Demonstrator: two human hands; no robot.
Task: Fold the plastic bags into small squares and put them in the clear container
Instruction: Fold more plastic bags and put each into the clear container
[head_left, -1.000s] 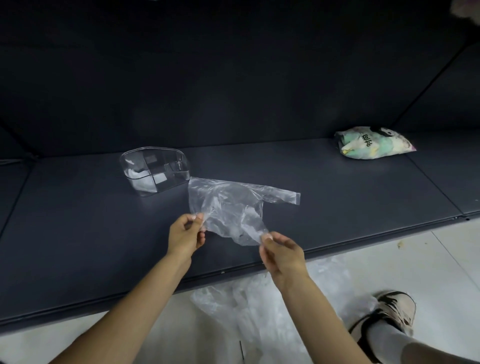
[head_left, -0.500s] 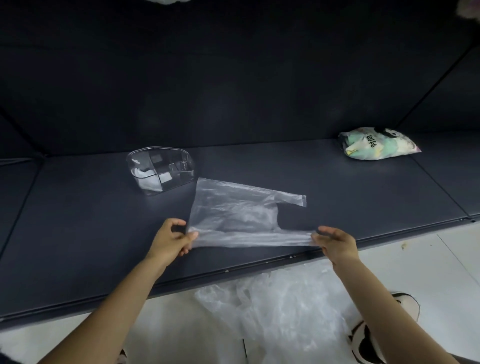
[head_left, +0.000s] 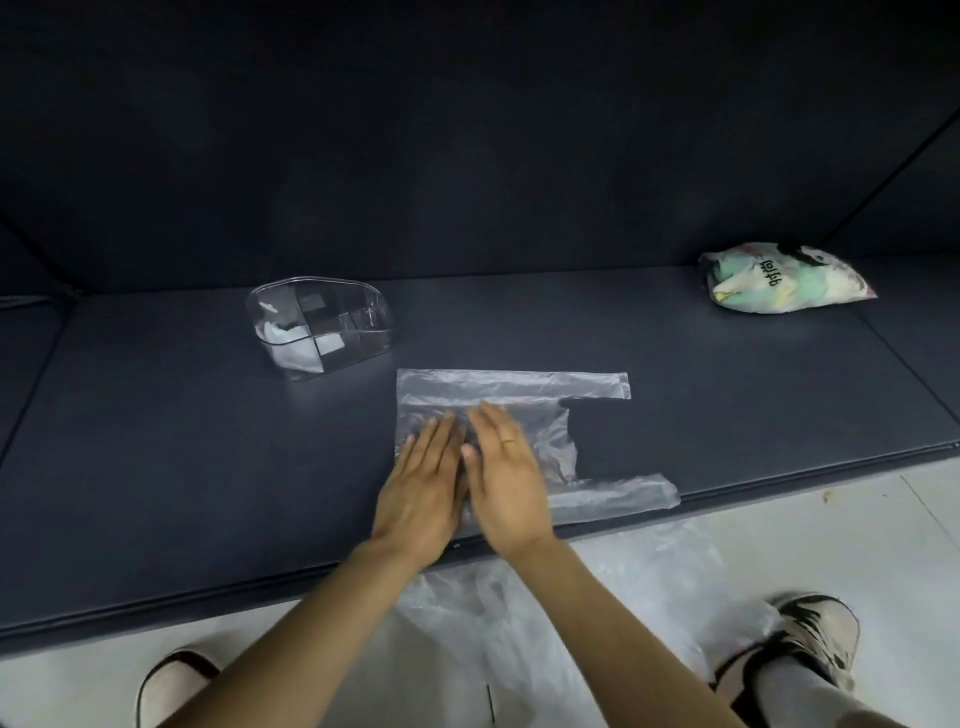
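- Head view: a clear plastic bag (head_left: 519, 415) lies flat on the dark shelf (head_left: 156, 441), long axis left to right, its two handles pointing right.
- The left hand (head_left: 423, 493) and right hand (head_left: 506, 478) lie side by side, flat and spread, palms down on the bag, gripping nothing.
- The clear container (head_left: 319, 327) stands behind and to the left, its white contents hard to make out.
- More plastic bags (head_left: 519, 623) on the floor are partly hidden by the forearms.

Head-worn view, down onto shelf (head_left: 208, 467)

left hand (head_left: 423, 496): flat, palm down | right hand (head_left: 506, 486): flat, palm down | side by side, fingers extended
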